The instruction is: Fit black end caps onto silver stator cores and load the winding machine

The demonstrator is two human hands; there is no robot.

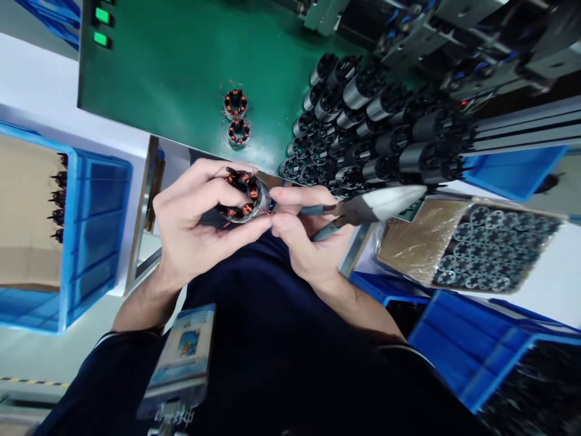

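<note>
In front of my body, my left hand (pixel 193 221) is closed around a motor stator (pixel 261 200) with copper windings, its open end turned to the left. My right hand (pixel 306 242) has thumb and fingertips pinched together at the stator's right side, where thin wire ends show. Tucked in that same hand is a pair of pliers (pixel 354 211) with grey-blue handles, its blurred, bright head pointing right. Two more wound stators, one (pixel 235 104) behind the other (pixel 238 133), stand on the green table just beyond my hands.
Many dark stators (pixel 358 133) crowd the right of the green table (pixel 172 66), below machinery (pixel 454 42). A blue crate (pixel 97 206) stands left. At right are a wrapped box (pixel 422 236) of metal cores and blue bins (pixel 472 345). A badge (pixel 186 345) hangs on my chest.
</note>
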